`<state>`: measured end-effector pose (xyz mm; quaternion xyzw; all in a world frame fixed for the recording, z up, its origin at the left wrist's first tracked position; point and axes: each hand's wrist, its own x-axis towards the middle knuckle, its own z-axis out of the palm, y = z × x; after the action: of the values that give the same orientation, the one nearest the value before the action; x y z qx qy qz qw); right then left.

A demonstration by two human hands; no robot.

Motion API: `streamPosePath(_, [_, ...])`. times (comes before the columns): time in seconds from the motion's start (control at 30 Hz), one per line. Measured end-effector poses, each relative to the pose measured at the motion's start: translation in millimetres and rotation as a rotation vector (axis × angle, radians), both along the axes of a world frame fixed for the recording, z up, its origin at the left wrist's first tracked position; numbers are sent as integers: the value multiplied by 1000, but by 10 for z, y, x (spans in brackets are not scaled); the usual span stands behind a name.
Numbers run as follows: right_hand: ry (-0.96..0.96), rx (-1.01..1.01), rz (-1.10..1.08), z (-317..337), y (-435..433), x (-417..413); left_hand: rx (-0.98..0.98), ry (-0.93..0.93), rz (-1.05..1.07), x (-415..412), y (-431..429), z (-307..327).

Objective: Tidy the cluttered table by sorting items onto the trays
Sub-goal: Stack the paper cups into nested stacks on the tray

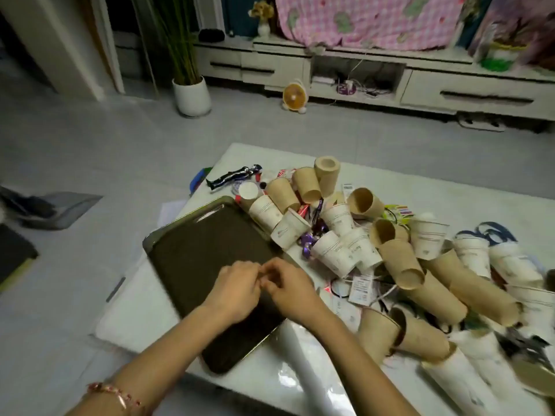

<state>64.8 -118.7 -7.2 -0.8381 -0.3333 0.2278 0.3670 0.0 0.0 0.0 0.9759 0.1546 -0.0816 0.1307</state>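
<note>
2 hands meet over 1 tray (204, 250), a rounded rectangle of thin metal with a dull, dark brown inside and nothing lying on the part that shows. It sits slantwise on the near left part of 1 glossy white table (450, 181).

The left hand (237, 291) and the right hand (289, 285) have their fingers curled inward, and their tips touch each other above the tray's near right part. Whether they pinch some small thing between them cannot be told. 1 bracelet (115, 394) of small pink beads circles the left wrist.

Right of the tray lies 1 big heap of paper cups, all tapered cylinders, most tipped on their sides. About 10 are plain brown cups (327, 174) of matte kraft paper, several nested into longer tubes. At least 8 are white cups (265, 211) with faint print on smooth walls; the far right of the heap is too blurred for a firm count.

Among the cups lie a few crinkled purple foil wrappers (309, 243), some small printed paper tags (362, 288) and thin dark loops. 1 twisted black and silver wrapper (234, 175) lies at the table's far left corner.

On the grey tiled floor beyond stand 1 white round pot (192, 96) of tall green stems and 1 small orange fan (295, 96).
</note>
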Motion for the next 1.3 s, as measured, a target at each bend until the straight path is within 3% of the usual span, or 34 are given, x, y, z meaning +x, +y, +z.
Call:
streamPosePath(0.07, [-8, -13, 0, -413, 178, -198, 14, 123, 10, -197, 110, -396])
streamPosePath(0.17, [-280, -103, 103, -1006, 303, -324, 60, 181, 7, -441, 239, -940])
streamPosePath(0.27, [-522, -97, 126, -1255, 323, -305, 93, 81, 17, -617, 241, -1264])
streamPosePath(0.5, [-698, 44, 11, -1368, 152, -481, 11, -100, 107, -726, 26, -1355])
streamPosePath(0.9, [-599, 174, -3, -1397, -77, -651, 231, -97, 33, -927, -233, -1425])
streamPosePath(1.2, [-594, 214, -91, -1384, -271, -802, 191, -21, 5, -1103, -469, -1347])
streamPosePath(1.3, [-529, 223, -114, -1365, -351, -832, 31, 34, -32, -1255, -507, -1223])
